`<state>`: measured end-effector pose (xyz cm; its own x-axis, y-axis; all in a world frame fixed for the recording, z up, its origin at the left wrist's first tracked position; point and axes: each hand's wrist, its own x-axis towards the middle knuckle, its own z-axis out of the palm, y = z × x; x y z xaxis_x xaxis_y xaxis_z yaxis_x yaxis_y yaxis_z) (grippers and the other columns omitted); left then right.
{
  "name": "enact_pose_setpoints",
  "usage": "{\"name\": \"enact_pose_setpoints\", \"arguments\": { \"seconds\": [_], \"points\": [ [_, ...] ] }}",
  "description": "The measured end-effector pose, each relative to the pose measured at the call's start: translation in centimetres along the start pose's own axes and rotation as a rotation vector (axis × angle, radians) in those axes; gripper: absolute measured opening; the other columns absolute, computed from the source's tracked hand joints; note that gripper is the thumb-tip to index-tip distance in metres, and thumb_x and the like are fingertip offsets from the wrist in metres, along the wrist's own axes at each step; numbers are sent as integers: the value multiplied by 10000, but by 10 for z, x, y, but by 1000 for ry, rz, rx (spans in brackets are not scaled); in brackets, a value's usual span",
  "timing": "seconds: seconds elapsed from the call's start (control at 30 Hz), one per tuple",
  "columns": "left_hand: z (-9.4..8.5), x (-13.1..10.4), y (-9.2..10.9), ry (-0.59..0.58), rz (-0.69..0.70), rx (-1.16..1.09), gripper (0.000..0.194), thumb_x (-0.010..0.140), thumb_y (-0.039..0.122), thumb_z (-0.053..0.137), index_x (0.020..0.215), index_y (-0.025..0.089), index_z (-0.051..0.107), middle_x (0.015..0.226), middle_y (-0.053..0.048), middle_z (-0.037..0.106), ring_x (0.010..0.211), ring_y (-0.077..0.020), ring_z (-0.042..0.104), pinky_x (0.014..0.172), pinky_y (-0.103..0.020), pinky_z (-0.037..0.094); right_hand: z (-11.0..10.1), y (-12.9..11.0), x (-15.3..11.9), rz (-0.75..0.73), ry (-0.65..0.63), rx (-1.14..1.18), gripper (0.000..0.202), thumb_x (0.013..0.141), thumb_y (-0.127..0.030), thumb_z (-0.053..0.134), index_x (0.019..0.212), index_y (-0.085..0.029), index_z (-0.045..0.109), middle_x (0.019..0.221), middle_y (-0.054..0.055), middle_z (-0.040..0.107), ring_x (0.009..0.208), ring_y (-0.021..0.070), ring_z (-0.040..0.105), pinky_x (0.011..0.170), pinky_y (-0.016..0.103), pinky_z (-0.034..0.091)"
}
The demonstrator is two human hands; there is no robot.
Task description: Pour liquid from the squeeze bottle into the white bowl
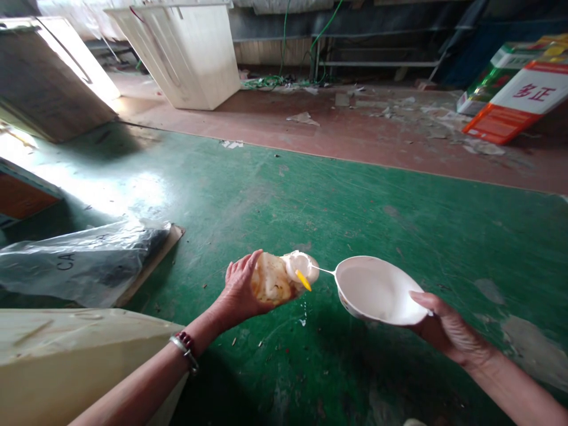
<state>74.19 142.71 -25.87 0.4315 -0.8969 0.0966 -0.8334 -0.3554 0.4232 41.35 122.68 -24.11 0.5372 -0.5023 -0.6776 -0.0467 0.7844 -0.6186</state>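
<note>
My left hand [244, 285] is wrapped round a stained plastic bottle [271, 279], whitish with brown smears, tipped on its side above the floor. At the bottle's white end sits a small yellow spout-like piece [303, 280]. A thin white strand [326, 271] stretches from that end to the rim of a white bowl [377, 290]. White drops [303, 321] fall below the bottle. My right hand [448, 325] grips the bowl at its right edge, thumb over the rim and fingers underneath. The bowl is tilted, and its visible inside is white.
Green floor [248, 195] lies beneath my hands. A cream bin [190, 59] stands at the back, and a pale container [66, 355] is close at lower left. Plastic-wrapped goods [89, 260] lie on the left. Orange-and-white tins [523, 97] stand far right, near scattered paper scraps [304, 118].
</note>
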Motion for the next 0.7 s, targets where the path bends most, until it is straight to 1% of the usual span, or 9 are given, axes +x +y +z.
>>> {"name": "enact_pose_setpoints", "arguments": {
  "seconds": [0.27,0.4,0.53,0.7],
  "points": [
    [-4,-8,2,18,-8,13,1057,466,534,762,1325,211,239,1270,-143,467,1122,-325,456,983,-517,349,-2,-3,-3,22,-18,9,750,703,-431,650,1384,-231,407,1139,110,641,1034,367,594,875,473,525],
    [-4,-9,0,-5,-6,27,1065,459,508,769,1332,211,236,1292,-147,450,1154,-331,437,999,-531,329,-2,-1,-2,5,-32,-12,719,727,-431,633,1380,-223,415,1147,109,637,1051,356,588,891,464,520],
    [-3,-9,-1,-15,-7,32,1060,447,489,774,1321,193,250,1276,-154,460,1137,-334,445,991,-528,337,-2,1,1,-15,-45,-6,662,752,-426,619,1356,-211,455,1159,109,631,1064,345,583,922,444,505],
    [3,-9,-2,-14,3,24,1053,461,488,767,1320,217,222,1276,-156,455,1148,-348,438,995,-551,327,-1,2,3,-27,-73,19,590,775,-413,613,1323,-228,496,1190,93,617,1090,340,568,922,432,506]
  ]
}}
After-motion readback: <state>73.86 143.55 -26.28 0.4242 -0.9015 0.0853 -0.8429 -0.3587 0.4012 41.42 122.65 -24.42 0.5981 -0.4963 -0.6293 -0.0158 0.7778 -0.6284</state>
